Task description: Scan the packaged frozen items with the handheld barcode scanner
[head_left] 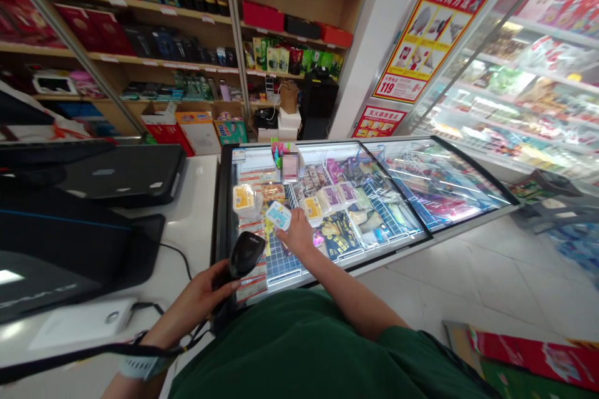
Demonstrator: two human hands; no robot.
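My left hand (213, 287) is wrapped round a black handheld barcode scanner (246, 254), its head raised over the near left corner of the chest freezer (416, 238). In my right hand (298, 234) is a small clear-lidded tub with a blue and white label (279, 216), gripped at its right side above the freezer's glass top. Beside that hand stands a similar tub with a yellow label (312, 208). Two purple-labelled tubs (331, 197) sit just beyond it. Another yellow-labelled tub (244, 198) stands at the freezer's left end.
To the left, a white counter (199, 199) carries black checkout machines (126, 171), a white box-shaped device (87, 322) and cables. Shelves (196, 65) of bottles and boxes line the back. A lit display fridge (528, 68) stands at right. Cartons (199, 131) sit behind the freezer.
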